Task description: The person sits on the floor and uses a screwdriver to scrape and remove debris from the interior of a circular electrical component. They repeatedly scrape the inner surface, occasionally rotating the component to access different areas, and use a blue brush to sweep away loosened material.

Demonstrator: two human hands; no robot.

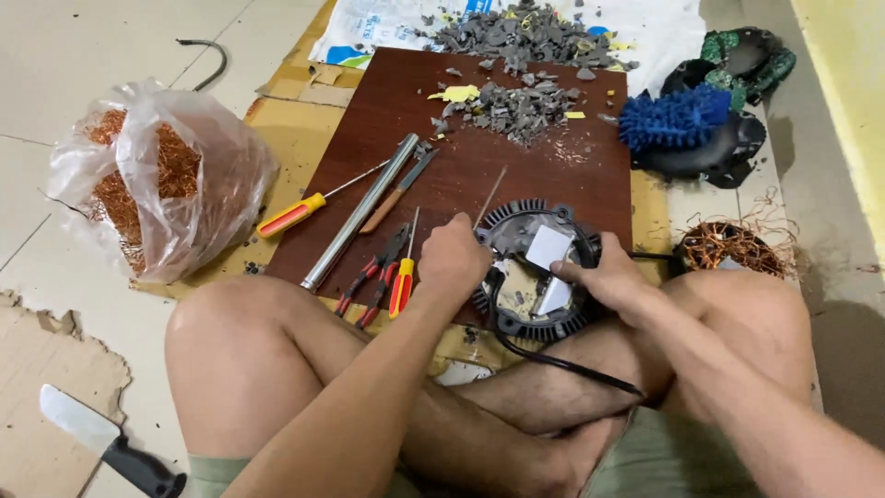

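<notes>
Hands gripping a round black finned metal-and-plastic motor housing (pixel 537 272) at the dark brown board's (pixel 369 129) near edge, left hand (pixel 452 258) and right hand (pixel 604 277) clasped on opposite rims; likely heavy, rigid.

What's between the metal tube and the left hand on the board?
In the head view, red-handled pliers and a small yellow-handled screwdriver lie between the metal tube and the left hand.

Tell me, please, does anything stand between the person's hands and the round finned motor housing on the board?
Nothing visible does: the left hand and the right hand both rest directly on the motor housing. The pliers lie off to its left.
</notes>
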